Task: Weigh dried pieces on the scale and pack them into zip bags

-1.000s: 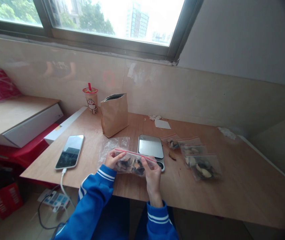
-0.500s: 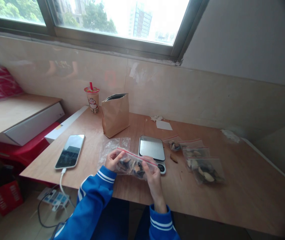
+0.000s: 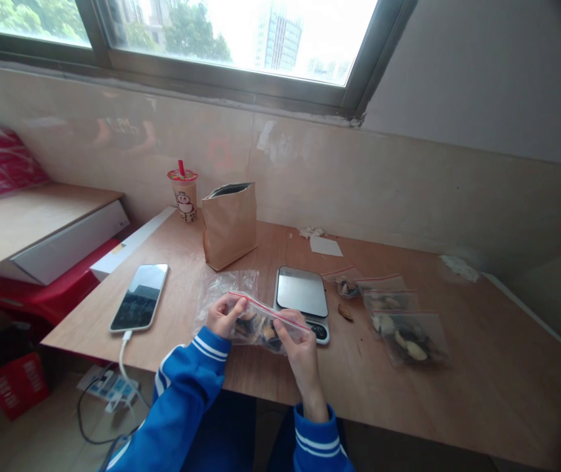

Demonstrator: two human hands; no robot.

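Between my hands is a clear zip bag [image 3: 256, 331] with a red seal line, holding dark and tan dried pieces. My left hand [image 3: 225, 316] pinches its top edge at the left end. At the right part of the seal, my right hand [image 3: 297, 337] grips the same edge between thumb and fingers. Just behind the bag lies a kitchen scale [image 3: 302, 292] with a bare silver plate; the bag and right hand cover part of its front. Under and behind the left hand lies crumpled clear plastic [image 3: 233, 282].
A brown paper bag [image 3: 231, 226] stands open behind, beside a drink cup [image 3: 185, 196]. To the left lies a phone [image 3: 140, 298] on a white cable [image 3: 121, 357]. Several filled zip bags [image 3: 415, 341] overlap at right, near a loose dried piece [image 3: 344, 313] and a white card [image 3: 326, 246].
My right hand's thumb has shifted slightly left along the seal, and the bag's top edge bends a little more. The camera view has moved slightly.
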